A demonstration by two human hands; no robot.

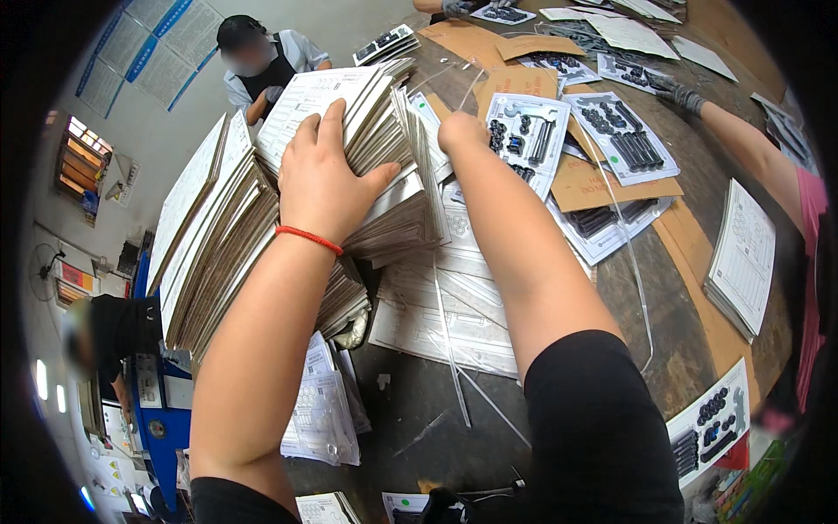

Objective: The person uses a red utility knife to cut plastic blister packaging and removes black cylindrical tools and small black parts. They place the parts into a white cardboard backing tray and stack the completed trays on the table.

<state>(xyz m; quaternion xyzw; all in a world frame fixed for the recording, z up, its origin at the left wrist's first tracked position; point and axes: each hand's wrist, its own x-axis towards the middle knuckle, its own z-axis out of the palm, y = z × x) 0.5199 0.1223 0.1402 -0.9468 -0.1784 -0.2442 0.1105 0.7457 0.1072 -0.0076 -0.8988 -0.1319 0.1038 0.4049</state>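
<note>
My left hand [325,179], with a red cord at the wrist, lies with fingers spread over the top of a tall bundle of printed cards [388,131]. The thumb reaches toward the bundle's side. At the bundle's right side my right hand [463,133] is closed in a fist; what it grips is hidden. A thin pale plastic strap [478,86] shows just above that fist. More cards in thick stacks [218,236] lean to the left. Under my right forearm are clear-covered sheets [454,301] with a loose strap [449,349] across them.
Blister cards of wrenches and black sockets [526,131] lie on brown cardboard [576,179] to the right. A card stack [740,258] sits at the table's right [690,341]. A gloved co-worker's hand [679,94] touches a pack; another person [271,65] works opposite. Clear packs [319,410] lie nearby.
</note>
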